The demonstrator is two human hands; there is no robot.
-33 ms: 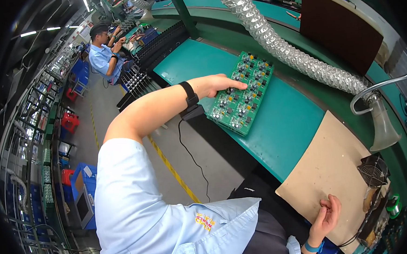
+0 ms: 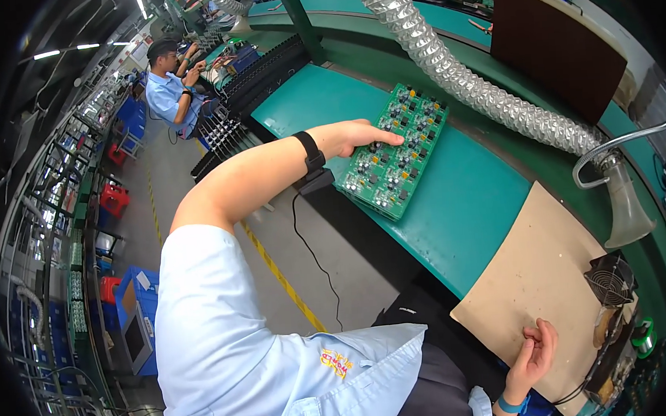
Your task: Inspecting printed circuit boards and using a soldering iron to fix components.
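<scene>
My left hand (image 2: 359, 136) reaches out over the green bench (image 2: 463, 208) and lies flat on a stack of green circuit boards (image 2: 398, 154), fingers stretched across the parts on the top board. A black wrist strap (image 2: 312, 160) with a dangling cord is on that forearm. My right hand (image 2: 536, 352) rests on a brown mat (image 2: 535, 272) at the bench's near end, fingers loosely curled and apart, nothing seen in it.
A ribbed silver duct (image 2: 454, 71) runs along the bench to a funnel hood (image 2: 626, 205). A small fan (image 2: 610, 279) and a green spool (image 2: 644, 336) stand beside the mat. Black racks (image 2: 263, 67) lie further left, where another person (image 2: 169, 88) sits working.
</scene>
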